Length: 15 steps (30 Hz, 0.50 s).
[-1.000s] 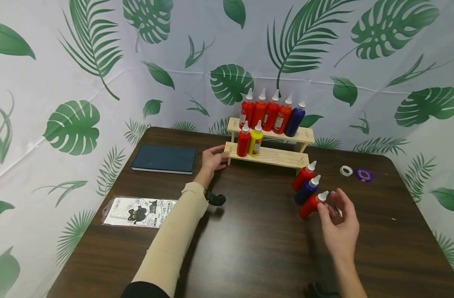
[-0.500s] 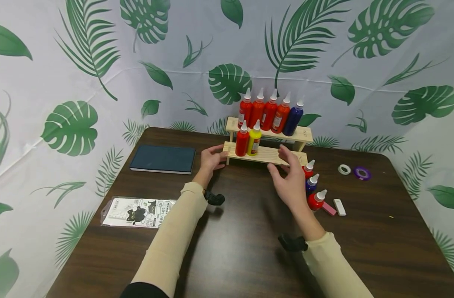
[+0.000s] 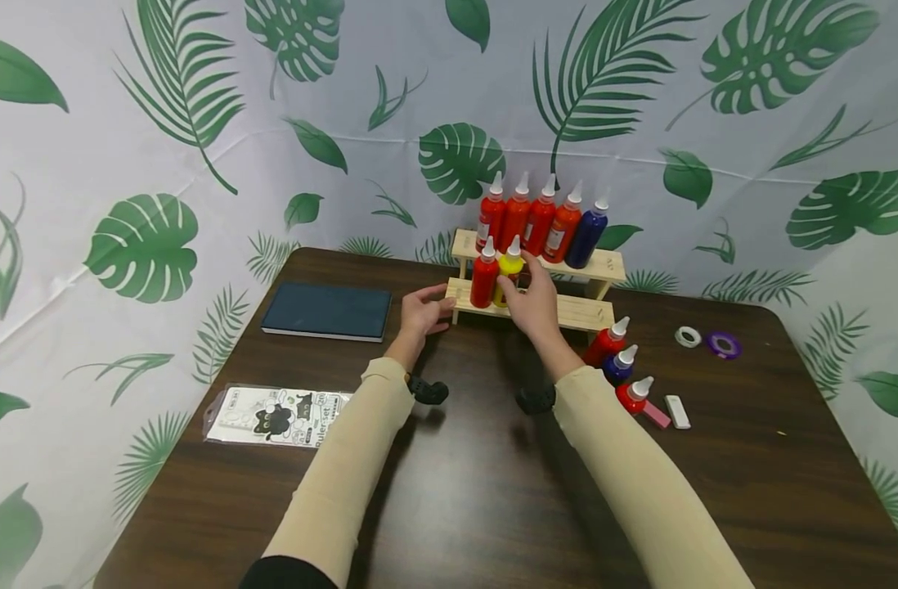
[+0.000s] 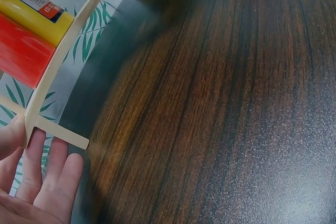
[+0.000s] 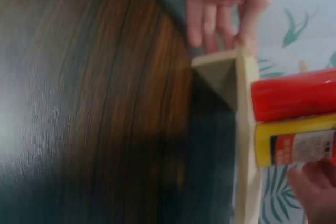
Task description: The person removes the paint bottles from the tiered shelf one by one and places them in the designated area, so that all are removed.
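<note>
My left hand holds the left end of the two-step wooden rack, thumb on top and fingers beneath the lower shelf. On that shelf a red squeeze paint bottle and a yellow squeeze paint bottle stand side by side, both with white nozzle tips. My right hand is at the yellow bottle, its thumb across the front and its fingers at the right side, partly hiding the bottle. Along the upper shelf stand several red bottles and a dark blue bottle.
Right of the rack, two red bottles and a blue bottle stand on the dark table. Near them lie a pink block, a white block and two tape rolls. A dark notebook and a ruler-set pack are at left.
My right hand has moved from the bottles at the table's right, over the rack's front, to the yellow bottle on the lower shelf. The left hand has stayed at the rack's end.
</note>
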Motion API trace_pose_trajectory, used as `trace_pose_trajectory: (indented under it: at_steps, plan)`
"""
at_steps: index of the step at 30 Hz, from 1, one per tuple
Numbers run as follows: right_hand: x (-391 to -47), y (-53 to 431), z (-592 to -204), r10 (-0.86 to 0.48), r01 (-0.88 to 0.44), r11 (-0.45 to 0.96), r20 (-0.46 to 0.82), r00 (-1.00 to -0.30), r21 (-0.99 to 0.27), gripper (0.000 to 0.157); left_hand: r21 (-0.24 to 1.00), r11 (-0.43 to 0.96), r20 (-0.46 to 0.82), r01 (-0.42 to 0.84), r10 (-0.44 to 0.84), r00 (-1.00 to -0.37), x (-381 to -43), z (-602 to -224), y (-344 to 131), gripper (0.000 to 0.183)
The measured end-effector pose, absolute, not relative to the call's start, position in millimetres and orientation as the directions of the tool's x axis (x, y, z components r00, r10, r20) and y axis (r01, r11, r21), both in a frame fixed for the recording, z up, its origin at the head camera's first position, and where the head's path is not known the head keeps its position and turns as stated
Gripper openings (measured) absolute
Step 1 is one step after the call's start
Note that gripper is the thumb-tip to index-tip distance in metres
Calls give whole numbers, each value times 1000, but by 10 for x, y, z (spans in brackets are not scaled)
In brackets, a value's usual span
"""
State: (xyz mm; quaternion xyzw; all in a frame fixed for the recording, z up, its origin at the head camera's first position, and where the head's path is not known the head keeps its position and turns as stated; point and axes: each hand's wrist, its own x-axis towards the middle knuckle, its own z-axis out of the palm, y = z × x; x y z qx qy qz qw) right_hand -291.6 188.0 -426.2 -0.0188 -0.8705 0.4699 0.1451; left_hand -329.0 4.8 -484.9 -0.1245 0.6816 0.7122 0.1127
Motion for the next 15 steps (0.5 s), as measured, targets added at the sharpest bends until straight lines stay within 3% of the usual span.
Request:
trace_pose_trajectory:
  at_steps: [9,15]
  plan:
    - [-2931,1911,-4311,193,-93,542,232,-953,-835,53,949,-41,-313,-312,-22,-950,-3298,-4842,48,32]
    - [-2624,1982,-4325,227,-103,447,224,-948,-888,51,943,-45,-330,-330,-7,-944,-3303,-4856,33,33]
